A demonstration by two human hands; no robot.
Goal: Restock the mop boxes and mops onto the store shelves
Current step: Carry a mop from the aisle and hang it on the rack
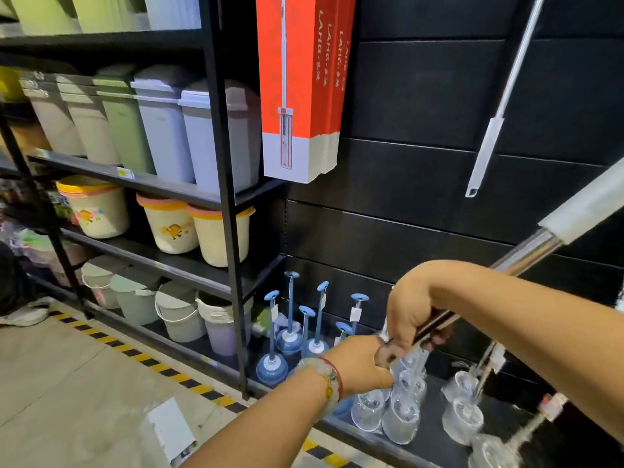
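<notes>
Mop Handle Held Over Bottom Shelf, Store Aisle

Setting: a black metal rack (pixel 224 184) stands to the left of a dark slatted wall panel (pixel 422 204). The rack carries lidded bins (pixel 162 130) on an upper level, cream buckets (pixel 169 226) below them and pails (pixel 179 315) at the lowest level. Orange mop boxes (pixel 297 86) hang on the wall panel just right of the rack upright. The floor (pixel 67 373) is pale tile with a yellow-and-black hazard strip (pixel 141 358) along the rack base.

Hands: the right hand (pixel 413 312) grips the mop handle (pixel 526 256), fingers curled round the metal tube. The tube runs diagonally up and right from this hand to a white sleeve section. The left hand (pixel 363 364), just below and left of the right hand, has fingers curled at the lower end of the tube; what they pinch there cannot be told. A beaded bracelet (pixel 329 383) sits on the left wrist.

Clearances: blue plungers (pixel 290 336) stand upright on the bottom shelf (pixel 435 430) between the rack and the hands. Clear plastic-wrapped plungers (pixel 401 417) crowd the shelf directly under the hands. A second white pole (pixel 496 106) hangs on the wall panel, well apart from the mop boxes; the panel between them is bare
</notes>
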